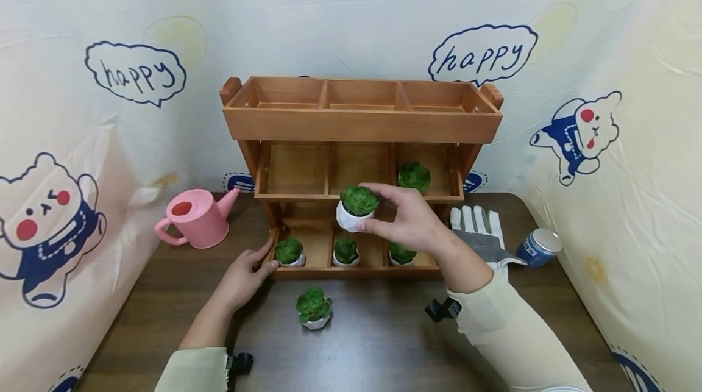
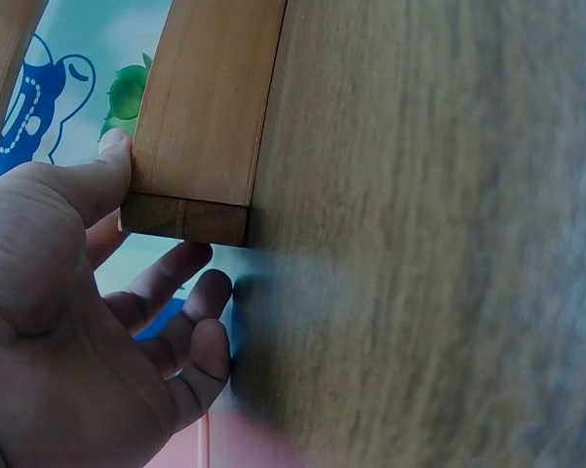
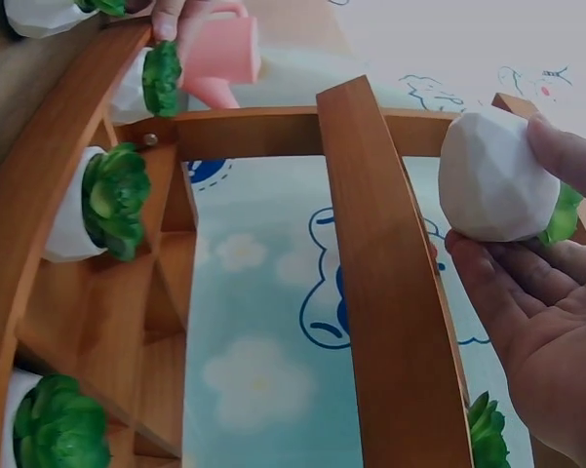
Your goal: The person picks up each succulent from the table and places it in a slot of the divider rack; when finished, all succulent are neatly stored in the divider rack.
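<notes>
My right hand [image 1: 408, 221] pinches a potted succulent [image 1: 359, 201] by its white faceted pot, in front of the middle tier of a wooden shelf [image 1: 362, 127]. In the right wrist view the white pot [image 3: 497, 175] sits between thumb and fingers. My left hand [image 1: 245, 276] holds the shelf's lower left corner, thumb on the wood in the left wrist view. The bottom tier holds a left succulent [image 1: 289, 250], a centre succulent [image 1: 346, 252] and a right succulent [image 1: 402, 253]. Another succulent [image 1: 414, 177] stands in the middle tier's right compartment. One more succulent [image 1: 314, 306] stands on the table before the shelf.
A pink watering can [image 1: 198, 221] stands left of the shelf. On the right lie white-and-grey gloves [image 1: 482, 233] beside a blue jar [image 1: 540, 247] with a pale lid. A printed cloth [image 1: 329, 14] surrounds the dark wooden table [image 1: 384, 343] at the back and sides.
</notes>
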The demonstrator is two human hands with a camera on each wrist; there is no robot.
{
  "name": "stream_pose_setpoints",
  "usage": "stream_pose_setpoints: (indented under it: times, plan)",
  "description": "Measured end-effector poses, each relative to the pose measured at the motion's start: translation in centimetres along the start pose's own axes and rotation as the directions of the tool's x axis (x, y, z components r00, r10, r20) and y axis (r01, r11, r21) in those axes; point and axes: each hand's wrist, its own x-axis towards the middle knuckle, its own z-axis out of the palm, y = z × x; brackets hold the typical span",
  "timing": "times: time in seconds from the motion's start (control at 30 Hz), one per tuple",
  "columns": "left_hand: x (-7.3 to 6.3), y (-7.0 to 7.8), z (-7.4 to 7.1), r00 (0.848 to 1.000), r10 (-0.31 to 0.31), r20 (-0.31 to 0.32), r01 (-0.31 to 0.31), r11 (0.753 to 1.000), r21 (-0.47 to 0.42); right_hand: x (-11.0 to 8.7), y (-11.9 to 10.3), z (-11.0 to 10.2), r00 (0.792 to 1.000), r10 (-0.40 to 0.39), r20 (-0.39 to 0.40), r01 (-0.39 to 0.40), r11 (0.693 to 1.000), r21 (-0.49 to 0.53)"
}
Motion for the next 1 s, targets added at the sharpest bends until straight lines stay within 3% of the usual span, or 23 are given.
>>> stream_pose_setpoints:
  times: [0.5,1.0]
  plan:
    - [0.0,0.3,0.4,1.000,-0.002,-0.005,0.002,1.000,-0.014,1.0,0.2,-0.5,0.982,0.146,-0.118,-0.143,0.989,0.032]
    - [-0.2,-0.1,-0.1,1.000,-0.003,-0.012,0.003,1.000,-0.006,3.7,0.5,0.8,0.979,0.112,-0.170,-0.114,0.993,-0.003]
